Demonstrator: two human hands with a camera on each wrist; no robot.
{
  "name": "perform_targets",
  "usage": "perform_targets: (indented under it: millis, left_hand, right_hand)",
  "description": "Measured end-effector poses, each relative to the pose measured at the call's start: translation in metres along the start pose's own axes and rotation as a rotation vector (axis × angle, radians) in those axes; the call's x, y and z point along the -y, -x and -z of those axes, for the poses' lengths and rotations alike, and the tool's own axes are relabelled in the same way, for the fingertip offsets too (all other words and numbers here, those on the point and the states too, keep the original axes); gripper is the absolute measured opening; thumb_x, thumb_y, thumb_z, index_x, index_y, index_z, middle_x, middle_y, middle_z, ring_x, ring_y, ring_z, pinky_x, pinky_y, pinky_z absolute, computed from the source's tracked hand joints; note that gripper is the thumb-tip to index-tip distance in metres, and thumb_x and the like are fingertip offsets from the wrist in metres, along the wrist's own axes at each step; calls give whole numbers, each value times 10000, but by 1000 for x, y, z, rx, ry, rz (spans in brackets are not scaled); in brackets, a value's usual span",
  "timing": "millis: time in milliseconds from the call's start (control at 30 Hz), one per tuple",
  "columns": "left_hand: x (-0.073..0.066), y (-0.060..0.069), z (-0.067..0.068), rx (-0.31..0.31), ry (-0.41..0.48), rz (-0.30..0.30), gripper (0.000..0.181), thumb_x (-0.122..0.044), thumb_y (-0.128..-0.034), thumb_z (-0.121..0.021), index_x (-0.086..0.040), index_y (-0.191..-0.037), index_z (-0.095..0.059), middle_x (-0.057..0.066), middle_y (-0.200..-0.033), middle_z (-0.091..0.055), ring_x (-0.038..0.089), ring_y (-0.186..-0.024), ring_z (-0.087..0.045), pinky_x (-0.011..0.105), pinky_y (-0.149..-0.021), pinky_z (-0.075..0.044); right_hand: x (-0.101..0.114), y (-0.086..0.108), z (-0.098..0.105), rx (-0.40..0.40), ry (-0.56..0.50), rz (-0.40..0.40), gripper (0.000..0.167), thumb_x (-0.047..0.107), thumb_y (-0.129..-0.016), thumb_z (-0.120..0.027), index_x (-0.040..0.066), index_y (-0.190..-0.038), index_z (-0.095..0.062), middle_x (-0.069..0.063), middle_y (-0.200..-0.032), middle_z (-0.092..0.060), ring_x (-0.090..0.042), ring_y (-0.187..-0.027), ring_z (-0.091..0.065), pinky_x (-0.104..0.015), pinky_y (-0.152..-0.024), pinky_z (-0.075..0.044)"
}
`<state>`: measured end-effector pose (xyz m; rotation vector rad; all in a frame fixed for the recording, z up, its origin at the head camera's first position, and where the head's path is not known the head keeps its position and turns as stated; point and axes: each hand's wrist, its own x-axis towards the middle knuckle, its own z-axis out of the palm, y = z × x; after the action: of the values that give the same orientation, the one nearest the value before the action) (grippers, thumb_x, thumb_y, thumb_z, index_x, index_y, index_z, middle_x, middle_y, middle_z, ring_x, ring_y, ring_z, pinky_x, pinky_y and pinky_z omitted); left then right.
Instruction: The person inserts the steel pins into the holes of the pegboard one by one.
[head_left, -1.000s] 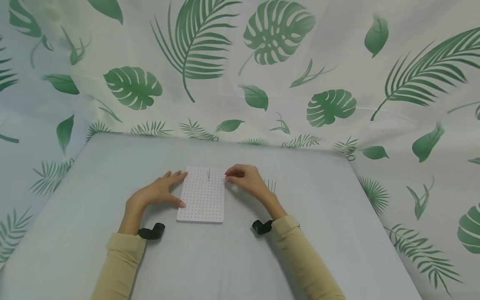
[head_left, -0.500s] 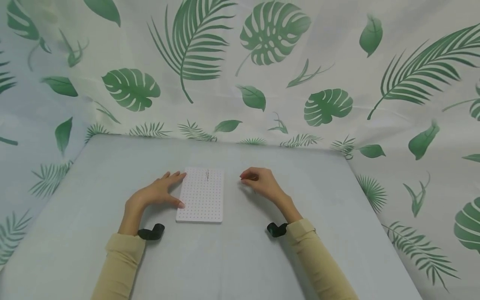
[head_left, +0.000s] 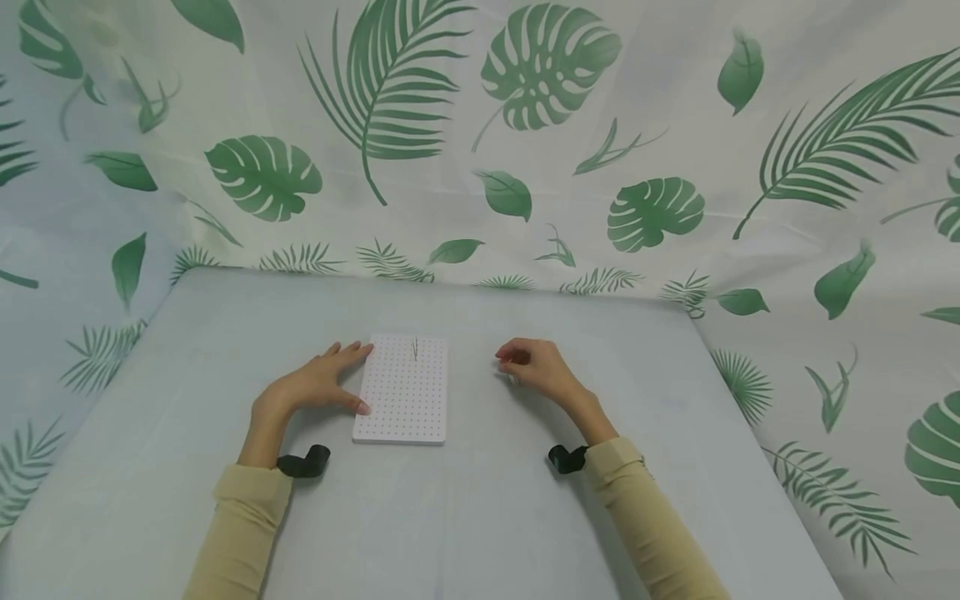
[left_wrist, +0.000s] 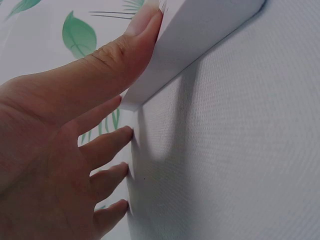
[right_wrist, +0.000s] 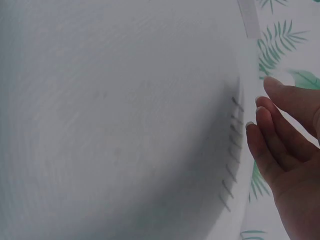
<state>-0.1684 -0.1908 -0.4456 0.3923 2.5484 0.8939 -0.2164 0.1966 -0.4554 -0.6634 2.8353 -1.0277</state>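
Observation:
A white board (head_left: pixel 403 408) with a grid of small holes lies on the table. Two thin pins (head_left: pixel 416 350) stand in it near its far edge. My left hand (head_left: pixel 311 387) rests against the board's left side with its fingers spread; in the left wrist view the thumb touches the board's edge. To the right of the board, my right hand (head_left: pixel 542 368) is over the table, its fingers bent loosely. In the right wrist view, thumb and fingers are apart with nothing visible between them. A row of several thin dark pins (right_wrist: pixel 227 188) is beside those fingers.
The table (head_left: pixel 480 517) has a pale grey cover. Behind it and at both sides hangs a white cloth (head_left: pixel 450 208) printed with green leaves. A dark wrist camera (head_left: pixel 304 462) sits on the left wrist, another dark camera (head_left: pixel 566 459) on the right.
My right hand has moved away from the board, to the right and slightly nearer to me, and now covers most of the pin row in the head view. The left hand stays put.

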Motion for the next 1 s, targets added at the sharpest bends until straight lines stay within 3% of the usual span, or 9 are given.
perform_targets:
  millis: [233, 467, 600, 1000]
  left_hand:
    - [3, -2, -1, 2, 4, -15, 1075, -358, -785, -882, -62, -1623, -279, 264, -1686, -176, 540, -1550, -40, 738, -1216, -56]
    - [1, -1, -1, 3, 5, -2, 1070, -356, -792, -878, -69, -1627, -272, 250, -1694, -167, 527, -1557, -28, 737, -1217, -53]
    - [0, 1, 0, 7, 1, -1, 1064, -342, -795, -876, -60, -1624, -272, 254, -1691, -171, 532, -1554, -31, 749, -1209, -65]
    - [-1, 2, 1, 4, 19, -24, 1064, -344, -784, -881, -58, -1620, -288, 261, -1686, -181, 547, -1547, -40, 755, -1202, -95]
  right_hand:
    - [-13, 3, 6, -6, 41, -27, 191, 89, -885, -800, 47, -1069, -767, -90, -1020, -766, -232, -930, -711, -399, -849, -595]
    - [-17, 2, 7, 8, 129, 90, 308, 118, -813, -865, 18, -1087, -765, -152, -1110, -738, -340, -1051, -649, -506, -943, -530]
    - [-20, 3, 6, 32, 164, 107, 381, 153, -797, -883, 21, -1130, -754, -184, -1192, -695, -391, -1141, -596, -555, -1007, -479]
    - [-24, 5, 8, 75, 154, 105, 451, 199, -822, -869, 28, -1217, -736, -213, -1256, -654, -431, -1194, -563, -635, -1032, -429]
